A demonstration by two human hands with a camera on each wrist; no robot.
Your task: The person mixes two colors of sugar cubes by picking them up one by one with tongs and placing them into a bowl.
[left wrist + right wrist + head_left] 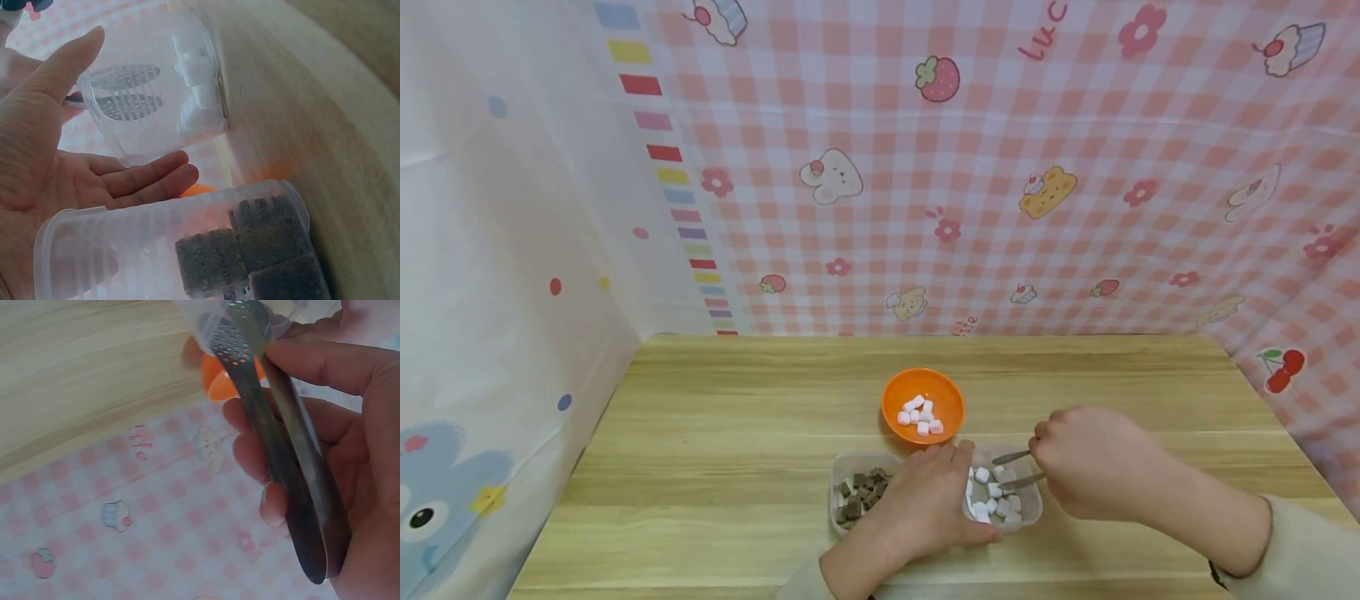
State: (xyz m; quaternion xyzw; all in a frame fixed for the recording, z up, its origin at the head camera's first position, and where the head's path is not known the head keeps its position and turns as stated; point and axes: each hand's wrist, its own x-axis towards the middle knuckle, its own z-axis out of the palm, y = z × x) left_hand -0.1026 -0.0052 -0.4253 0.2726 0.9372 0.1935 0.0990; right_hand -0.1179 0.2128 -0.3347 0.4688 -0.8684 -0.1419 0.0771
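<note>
My right hand [1097, 462] holds metal tongs [294, 456]. Their perforated tips, spread apart, reach into a clear plastic container [1037, 507] of white cubes [982, 475]. Around the left side of that same container lies my left hand [925, 504], its thumb on the near side and fingers on the far side, holding it. In the left wrist view, the tong tips [131, 107] show through the container wall above the cubes; nothing is visible between them. A second clear container [69, 219] with brown cubes [212, 262] stands to the left, partly hidden by my left hand.
Behind the two containers stands an orange bowl [953, 410] with several white and pale pink cubes [922, 428] in it. Everything sits on a wood-grain table [715, 467]. A pink checked curtain [880, 225] hangs along the table's far edge.
</note>
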